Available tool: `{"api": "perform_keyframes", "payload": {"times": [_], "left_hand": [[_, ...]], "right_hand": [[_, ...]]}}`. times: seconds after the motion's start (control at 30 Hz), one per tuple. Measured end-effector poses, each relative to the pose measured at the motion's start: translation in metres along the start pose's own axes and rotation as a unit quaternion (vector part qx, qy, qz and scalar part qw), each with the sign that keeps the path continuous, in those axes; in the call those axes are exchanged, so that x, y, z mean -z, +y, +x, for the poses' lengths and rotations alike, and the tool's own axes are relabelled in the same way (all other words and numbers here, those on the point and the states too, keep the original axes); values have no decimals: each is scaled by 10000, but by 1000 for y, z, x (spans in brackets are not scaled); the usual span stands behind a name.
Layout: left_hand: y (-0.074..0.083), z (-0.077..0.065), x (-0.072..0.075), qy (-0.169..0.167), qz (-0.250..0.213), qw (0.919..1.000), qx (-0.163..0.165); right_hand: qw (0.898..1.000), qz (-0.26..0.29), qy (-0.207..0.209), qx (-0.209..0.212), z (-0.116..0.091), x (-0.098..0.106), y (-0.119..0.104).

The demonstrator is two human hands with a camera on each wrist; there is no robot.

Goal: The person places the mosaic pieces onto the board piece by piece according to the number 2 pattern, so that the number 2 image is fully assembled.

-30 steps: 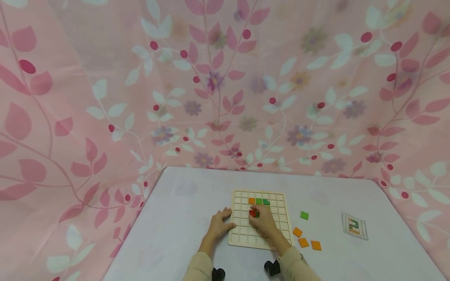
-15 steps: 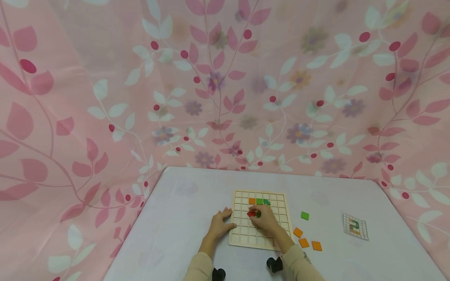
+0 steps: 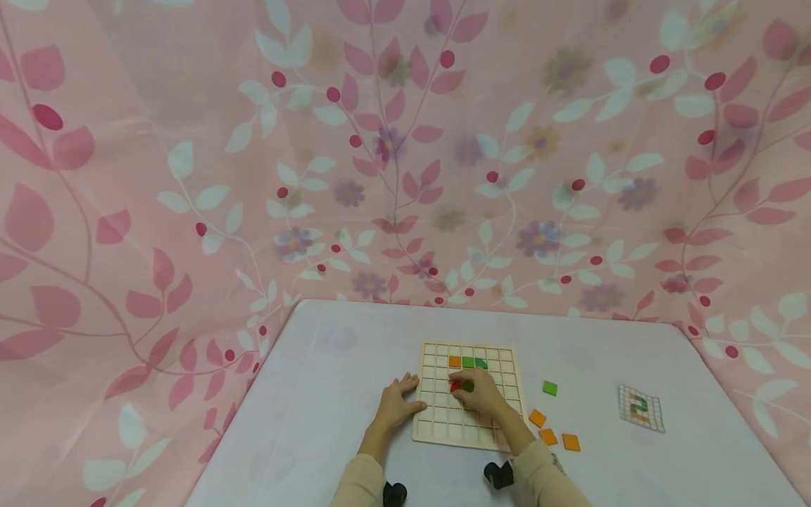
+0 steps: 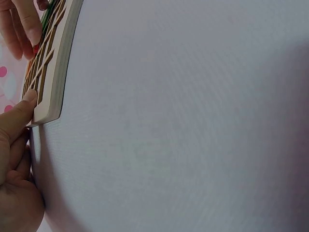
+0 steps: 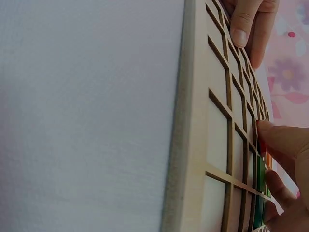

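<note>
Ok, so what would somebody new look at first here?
Probably the pink leaf-patterned cloth hanging behind the white-covered table. Next comes the pale wooden grid board, where the right hand pinches a small red tile. Three loose orange square tiles lie right of the board.

Free room behind the grid board (image 3: 440,415), but orange tiles (image 3: 571,442) in the way rightward

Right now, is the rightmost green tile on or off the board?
Off: in the head view, the tile lies on the table, right of the board and apart from it.
</note>
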State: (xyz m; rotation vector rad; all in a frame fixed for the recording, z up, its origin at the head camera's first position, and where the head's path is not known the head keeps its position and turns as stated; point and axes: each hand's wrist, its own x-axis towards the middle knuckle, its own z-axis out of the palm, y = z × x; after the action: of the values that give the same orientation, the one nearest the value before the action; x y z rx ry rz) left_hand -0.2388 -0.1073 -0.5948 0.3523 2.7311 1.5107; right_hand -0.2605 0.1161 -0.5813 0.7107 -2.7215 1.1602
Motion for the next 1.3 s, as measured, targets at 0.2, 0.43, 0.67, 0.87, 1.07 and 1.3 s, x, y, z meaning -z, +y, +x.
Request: {"api": "perform_keyframes", "payload": {"times": [0.2,0.43,0.67,0.87,1.07,1.3], "left_hand": [[0,0,0,-6,24,10000,47],[-1,0,-1,-21,-27,10000,39],[-3,2,-3,-26,34,10000,-54],[-2,2,-3,-9,-14,10000,-82],[-1,2,-1,-30,-29,9999,-98],[0,1,1,-19,-191,9996,-185]], "right_hand": [[9954,-731,609,-132,-3,-9,-1],[9909,-1131,706,200,-6,-13,-2],[9893,-1054,992,-200,-10,-14,0],[9863,-584,1402,-643,-13,-4,5],[9799,9,1813,-828,-27,22,11],[9713,-207,1980,-1298,-58,58,22]]}}
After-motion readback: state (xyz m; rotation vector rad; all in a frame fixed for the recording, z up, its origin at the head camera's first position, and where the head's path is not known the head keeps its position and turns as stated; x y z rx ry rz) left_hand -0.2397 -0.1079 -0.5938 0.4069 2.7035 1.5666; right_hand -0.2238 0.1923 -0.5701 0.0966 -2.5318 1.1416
